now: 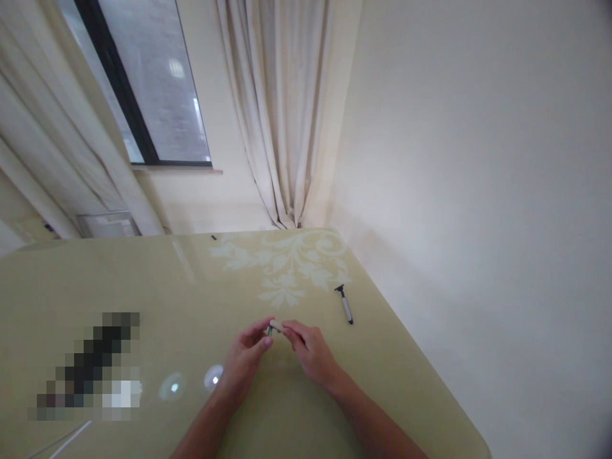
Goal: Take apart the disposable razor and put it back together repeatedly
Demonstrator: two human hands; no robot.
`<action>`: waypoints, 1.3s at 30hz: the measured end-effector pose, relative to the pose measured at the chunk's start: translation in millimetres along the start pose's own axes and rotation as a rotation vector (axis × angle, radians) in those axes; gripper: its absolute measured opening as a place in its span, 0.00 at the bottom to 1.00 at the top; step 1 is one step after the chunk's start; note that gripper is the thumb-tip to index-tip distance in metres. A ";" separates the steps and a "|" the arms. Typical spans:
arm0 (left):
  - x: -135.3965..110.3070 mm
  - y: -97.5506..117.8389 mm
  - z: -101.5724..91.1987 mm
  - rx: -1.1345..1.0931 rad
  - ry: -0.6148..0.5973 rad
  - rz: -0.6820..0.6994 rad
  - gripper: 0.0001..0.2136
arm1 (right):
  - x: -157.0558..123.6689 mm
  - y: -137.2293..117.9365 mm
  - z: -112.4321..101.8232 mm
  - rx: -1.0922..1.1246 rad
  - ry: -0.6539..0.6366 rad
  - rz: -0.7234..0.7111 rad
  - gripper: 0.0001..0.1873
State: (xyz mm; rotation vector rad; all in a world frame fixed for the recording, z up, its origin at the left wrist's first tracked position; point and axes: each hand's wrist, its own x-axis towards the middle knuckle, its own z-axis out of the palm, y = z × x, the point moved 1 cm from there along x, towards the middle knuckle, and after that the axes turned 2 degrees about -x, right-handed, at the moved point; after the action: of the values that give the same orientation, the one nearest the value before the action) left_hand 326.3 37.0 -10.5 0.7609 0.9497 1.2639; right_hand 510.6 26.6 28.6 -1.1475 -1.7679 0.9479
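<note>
Above the table, my two hands meet over a small object whose kind I cannot make out. My left hand [245,358] pinches a short, thin, greenish piece [269,331] between thumb and fingers. Touching its top is a small pale, narrow piece [276,326], gripped by the fingertips of my right hand [312,350]. Whether the two pieces are joined is too small to tell. To the right of my right hand, a razor [346,307] with a grey handle and black head lies on the table.
The glossy yellow-green table [157,293] runs to a wall [478,223] on the right. A tiny dark piece [213,238] lies by the far edge. At left are a blurred-out dark shape [95,357] and a white cable [71,438]. Curtains [282,115] hang behind.
</note>
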 end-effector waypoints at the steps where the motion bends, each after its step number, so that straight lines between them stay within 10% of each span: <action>1: -0.5 1.6 0.6 0.003 0.003 0.003 0.28 | -0.1 -0.7 -0.2 0.019 -0.023 0.000 0.25; 9: -4.7 9.0 4.9 -0.028 0.001 0.029 0.26 | -1.5 2.6 -2.7 0.270 -0.217 0.129 0.29; 39: -4.7 6.3 5.3 -0.024 -0.040 0.034 0.26 | 1.7 12.8 -3.0 0.296 -0.130 0.119 0.30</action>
State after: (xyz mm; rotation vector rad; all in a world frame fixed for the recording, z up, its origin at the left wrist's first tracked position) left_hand 328.2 33.6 -1.8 0.7835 0.8908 1.2836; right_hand 517.1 32.5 18.7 -1.0262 -1.6051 1.3333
